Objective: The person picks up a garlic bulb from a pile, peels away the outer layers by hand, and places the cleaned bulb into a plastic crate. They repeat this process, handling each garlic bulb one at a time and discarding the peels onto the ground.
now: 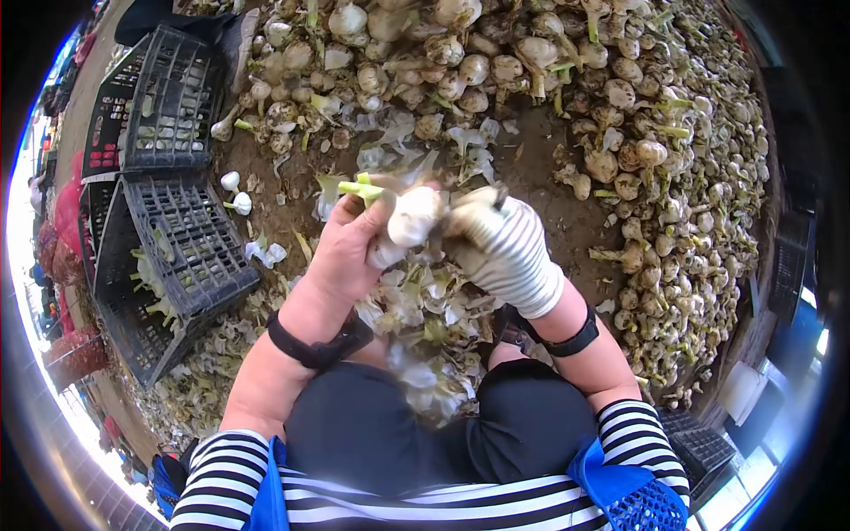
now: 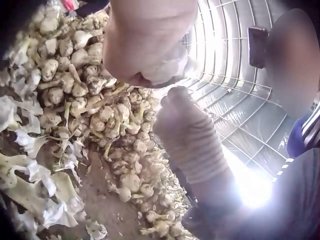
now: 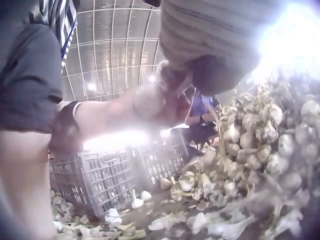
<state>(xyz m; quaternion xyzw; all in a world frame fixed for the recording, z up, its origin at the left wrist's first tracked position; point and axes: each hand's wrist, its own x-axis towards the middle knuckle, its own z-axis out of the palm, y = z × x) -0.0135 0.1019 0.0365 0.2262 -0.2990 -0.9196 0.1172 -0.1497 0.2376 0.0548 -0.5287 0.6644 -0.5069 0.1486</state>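
Note:
A white garlic bulb (image 1: 413, 218) with a cut green stem (image 1: 360, 188) is gripped in my bare left hand (image 1: 347, 243), thumb across the stem side. Just below it, another pale rounded form (image 1: 386, 252) shows under the fingers. My right hand (image 1: 509, 252), in a striped knit glove, is at the bulb's right side with its fingers curled in against it; motion blurs the fingertips. In the right wrist view the gloved hand (image 3: 210, 37) is close over the bulb, which it partly hides. Loose papery garlic skins (image 1: 416, 305) lie beneath both hands.
Unpeeled garlic (image 1: 620, 133) is heaped ahead and along the right. At left stand black plastic crates (image 1: 190, 239) with garlic inside. Two clean bulbs (image 1: 237, 203) lie on the soil beside them. Another crate (image 1: 699, 442) is at lower right.

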